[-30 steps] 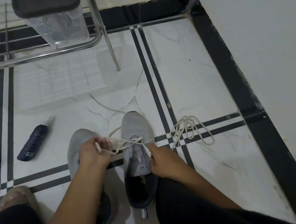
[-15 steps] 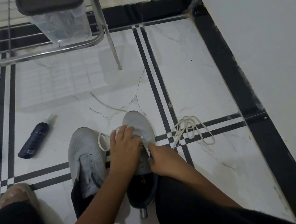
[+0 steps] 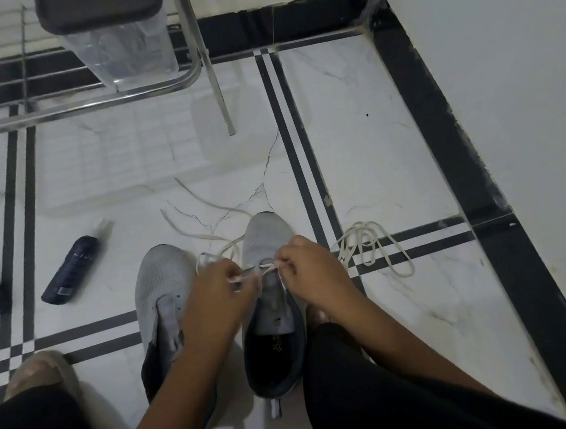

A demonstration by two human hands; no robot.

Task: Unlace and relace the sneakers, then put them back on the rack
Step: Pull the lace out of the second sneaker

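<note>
Two grey sneakers stand side by side on the tiled floor, toes pointing away from me. The left sneaker (image 3: 162,286) has no lace in it. Over the right sneaker (image 3: 266,238) both hands work a white lace (image 3: 210,237) at the front eyelets. My left hand (image 3: 218,283) pinches one strand and my right hand (image 3: 306,269) pinches the other. The lace's loose ends trail forward over the floor. A second white lace (image 3: 372,245) lies coiled on the floor to the right.
A metal rack (image 3: 105,95) stands at the back left with a clear lidded container (image 3: 118,42) on it. A dark spray bottle (image 3: 71,269) lies left of the shoes. The white wall (image 3: 513,71) runs along the right. My knees frame the bottom.
My left hand came off the toe of the right sneaker and now grips a lace strand. My right hand rose from the shoe's side to the eyelets. The lace ends now lie stretched forward.
</note>
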